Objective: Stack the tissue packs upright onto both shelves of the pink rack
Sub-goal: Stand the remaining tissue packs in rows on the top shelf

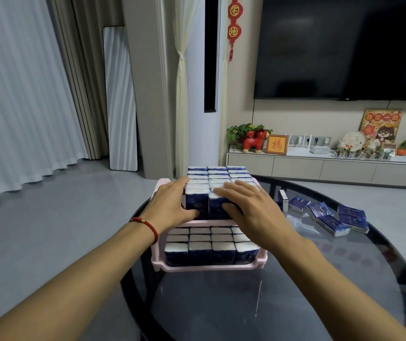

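Left of the pink rack (158, 187) comes the left hand (170, 205), red cord bracelet (147, 226) on the wrist: fingers spread along the left flank of the upper-shelf tissue packs (218, 177), thumb pressed on the dark front of the near-left pack. Those packs stand upright, long axis vertical, white ends up, in tight rows running away from the person. Below them the lower-shelf packs (210, 247) stand the same way, filling the rack's front. The right hand (248, 207) lies flat, fingers straight over the near-right tops, thumb against the front. Neither hand holds anything; it looks like squaring up. Right of the rack, on the glass table (295, 279), loose packs (339, 219) lie flat, nearer the right hand, so that hand looks best placed to fetch one.
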Demonstrator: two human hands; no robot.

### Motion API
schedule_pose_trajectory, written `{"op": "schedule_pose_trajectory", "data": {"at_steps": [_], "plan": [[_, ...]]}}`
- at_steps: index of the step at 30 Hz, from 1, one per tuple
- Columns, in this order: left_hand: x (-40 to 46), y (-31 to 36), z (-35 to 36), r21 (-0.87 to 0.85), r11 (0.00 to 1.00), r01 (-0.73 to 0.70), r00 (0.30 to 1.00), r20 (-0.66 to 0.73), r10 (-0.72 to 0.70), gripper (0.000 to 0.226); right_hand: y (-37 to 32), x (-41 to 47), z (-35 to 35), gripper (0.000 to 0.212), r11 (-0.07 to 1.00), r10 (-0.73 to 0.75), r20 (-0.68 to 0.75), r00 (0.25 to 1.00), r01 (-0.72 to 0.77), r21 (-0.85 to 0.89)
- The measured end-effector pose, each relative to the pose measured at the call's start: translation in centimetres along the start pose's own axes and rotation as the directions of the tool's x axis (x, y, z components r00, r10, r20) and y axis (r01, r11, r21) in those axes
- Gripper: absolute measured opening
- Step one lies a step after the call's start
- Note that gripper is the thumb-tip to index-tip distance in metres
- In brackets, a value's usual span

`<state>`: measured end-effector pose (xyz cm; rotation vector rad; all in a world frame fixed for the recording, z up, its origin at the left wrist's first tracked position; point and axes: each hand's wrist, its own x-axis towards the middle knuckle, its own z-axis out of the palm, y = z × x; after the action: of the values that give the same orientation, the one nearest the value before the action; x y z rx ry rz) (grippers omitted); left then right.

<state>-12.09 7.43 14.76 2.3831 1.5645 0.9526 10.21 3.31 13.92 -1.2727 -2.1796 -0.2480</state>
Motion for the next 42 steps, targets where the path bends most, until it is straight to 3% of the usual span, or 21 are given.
{"op": "schedule_pose_trajectory", "data": {"at_steps": [8,16,20,28,31,33,35,38,40,42], "plan": [[-0.1,-0.2,-0.3,0.019,0.999,-0.026,1.000,-0.006,0.026,0.070,0.0,0.3,0.6,0.041,0.985,0.122,0.028,0.992,-0.125,0.116],[-0.4,0.1,0.0,0.072,0.997,-0.010,0.999,-0.038,0.012,0.068,-0.7,0.3,0.8,0.040,0.975,0.189,-0.005,0.982,-0.188,0.120],[-0.7,0.4,-0.4,0.044,0.999,0.000,1.000,-0.019,0.000,0.072,-0.5,-0.1,0.7,0.055,0.977,0.196,0.018,0.980,-0.197,0.079],[-1.3,1.2,-1.3,-0.024,0.999,0.038,0.997,0.061,-0.036,0.080,1.4,-3.5,0.0,0.062,0.986,0.150,-0.096,0.984,-0.142,0.093],[-2.0,2.3,-2.1,0.022,0.998,0.052,0.996,0.071,-0.053,0.085,2.1,-5.3,-0.5,0.064,0.983,0.169,-0.164,0.972,-0.153,0.107],[-3.0,3.2,-2.9,0.141,0.989,0.033,0.999,-0.005,-0.033,0.088,2.9,-7.1,-0.7,0.062,0.964,0.254,-0.220,0.942,-0.227,0.140],[-4.4,4.2,-3.2,0.236,0.966,-0.107,0.969,-0.194,0.155,0.078,4.3,-9.1,-0.6,0.056,0.932,0.359,-0.252,0.899,-0.332,0.145],[-7.0,6.8,-0.8,0.236,0.901,-0.365,0.789,-0.434,0.434,0.035,7.9,-11.6,-0.1,0.050,0.808,0.588,-0.188,0.787,-0.562,0.173],[-8.9,8.9,3.0,0.128,0.856,-0.501,0.751,-0.426,0.504,0.020,10.6,-13.2,0.6,0.051,0.691,0.722,-0.086,0.686,-0.709,0.140],[-10.3,10.3,8.0,-0.046,0.830,-0.555,0.804,-0.285,0.522,0.018,12.9,-14.9,1.5,0.055,0.595,0.801,0.024,0.598,-0.800,0.075]]}}
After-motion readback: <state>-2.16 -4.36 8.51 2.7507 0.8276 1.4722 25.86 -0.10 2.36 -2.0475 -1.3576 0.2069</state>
